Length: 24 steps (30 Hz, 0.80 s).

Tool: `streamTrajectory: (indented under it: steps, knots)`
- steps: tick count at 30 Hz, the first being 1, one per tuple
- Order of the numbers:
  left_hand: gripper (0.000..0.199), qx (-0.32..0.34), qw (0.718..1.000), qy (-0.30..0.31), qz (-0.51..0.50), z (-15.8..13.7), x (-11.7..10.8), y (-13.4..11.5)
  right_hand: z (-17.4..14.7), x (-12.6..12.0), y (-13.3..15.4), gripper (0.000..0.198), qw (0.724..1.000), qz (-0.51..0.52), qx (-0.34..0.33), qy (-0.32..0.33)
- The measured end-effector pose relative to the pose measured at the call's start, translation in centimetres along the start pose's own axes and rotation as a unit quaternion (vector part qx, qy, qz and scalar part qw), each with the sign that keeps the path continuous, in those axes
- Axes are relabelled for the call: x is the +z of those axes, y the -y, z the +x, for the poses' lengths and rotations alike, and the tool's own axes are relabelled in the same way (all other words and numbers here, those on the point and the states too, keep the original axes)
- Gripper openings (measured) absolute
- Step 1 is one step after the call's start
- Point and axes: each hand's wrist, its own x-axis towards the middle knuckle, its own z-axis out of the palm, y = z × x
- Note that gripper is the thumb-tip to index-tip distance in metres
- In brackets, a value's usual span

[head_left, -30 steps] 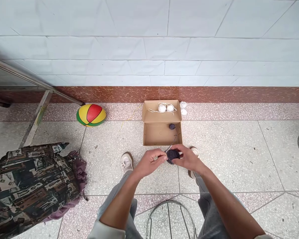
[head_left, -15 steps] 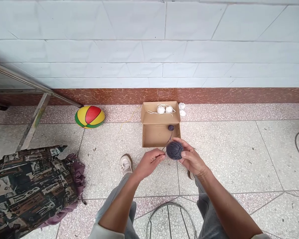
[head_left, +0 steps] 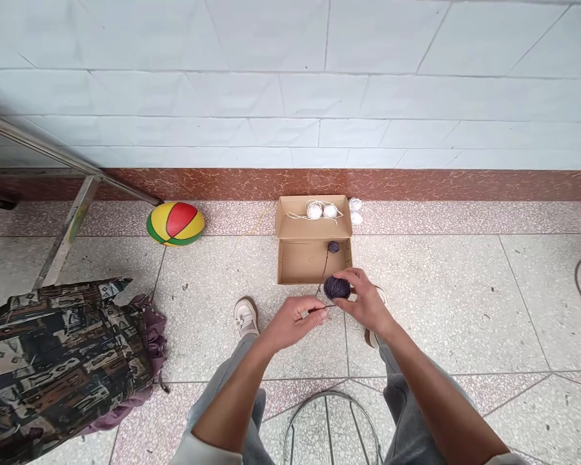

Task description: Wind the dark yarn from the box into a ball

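Note:
My right hand [head_left: 365,300] is closed round a dark purple ball of yarn [head_left: 337,288], above the near edge of an open cardboard box [head_left: 295,263]. Just left of it, my left hand [head_left: 300,318] pinches the dark yarn strand between thumb and fingers, and a short length spans from there to the ball. The strand also runs up into the box toward a smaller dark yarn ball [head_left: 334,247] in its back right corner. Two white yarn balls [head_left: 314,210] with loose ends lie on the box's raised lid [head_left: 290,226].
More white yarn balls [head_left: 355,212] sit right of the lid by the wall. A yellow, red and green ball [head_left: 175,223] rests left, near a metal frame [head_left: 72,226]. Patterned cloth [head_left: 68,361] covers something at lower left. Between my legs is a round metal rack [head_left: 329,426].
My right hand has turned the yarn ball, which now shows a different side and sits slightly higher. My left hand has shifted a little right, still pinching the strand.

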Motion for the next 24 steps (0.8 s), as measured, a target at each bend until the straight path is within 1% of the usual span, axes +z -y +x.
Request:
streamTrajectory:
  steps: [2, 3, 5, 7, 9, 11, 12, 15, 17, 20, 24]
  knots:
    - [0.031, 0.000, 0.999, -0.044, -0.013, 0.0, -0.3, 0.2, -0.2, 0.0, 0.5, 0.041, 0.994, 0.051, 0.051, 0.087]
    - [0.031, 0.001, 0.998, -0.064, -0.014, 0.0, -0.5, 0.3, -0.3, -0.1, 0.8, 0.041, 0.985, 0.087, 0.076, 0.132]
    - [0.033, 0.002, 0.996, -0.091, -0.007, 0.2, -0.7, 0.6, -0.6, -0.2, 1.5, 0.042, 0.958, 0.166, 0.109, 0.206]
    - [0.034, -0.005, 0.995, -0.101, 0.000, 0.4, -0.7, 0.9, -0.9, -0.3, 2.0, 0.043, 0.929, 0.249, 0.121, 0.245]
    - [0.035, -0.015, 0.995, -0.101, 0.001, 0.6, -0.6, 1.2, -1.1, -0.5, 2.2, 0.047, 0.905, 0.319, 0.128, 0.250]
    - [0.037, -0.022, 0.995, -0.093, -0.007, 0.7, -0.5, 1.4, -1.2, -0.6, 2.3, 0.051, 0.890, 0.370, 0.130, 0.233]
    - [0.038, -0.020, 0.996, -0.086, -0.014, 0.7, -0.4, 1.5, -1.2, -0.7, 2.4, 0.053, 0.887, 0.386, 0.129, 0.217]
    - [0.040, -0.006, 0.998, -0.059, -0.018, 0.6, -0.2, 1.4, -1.0, -0.9, 2.6, 0.062, 0.897, 0.404, 0.117, 0.138]
    - [0.041, -0.005, 0.999, -0.035, -0.004, 0.5, 0.0, 1.1, -0.7, -0.9, 2.6, 0.061, 0.909, 0.398, 0.106, 0.068]
    - [0.042, -0.012, 1.000, 0.010, 0.011, 0.4, 0.2, 0.4, -0.2, -0.6, 2.1, 0.054, 0.934, 0.350, 0.069, -0.033]
    - [0.040, -0.001, 0.998, 0.053, 0.015, 0.3, 0.4, -0.3, 0.1, -0.1, 0.8, 0.054, 0.971, 0.207, 0.016, -0.118]
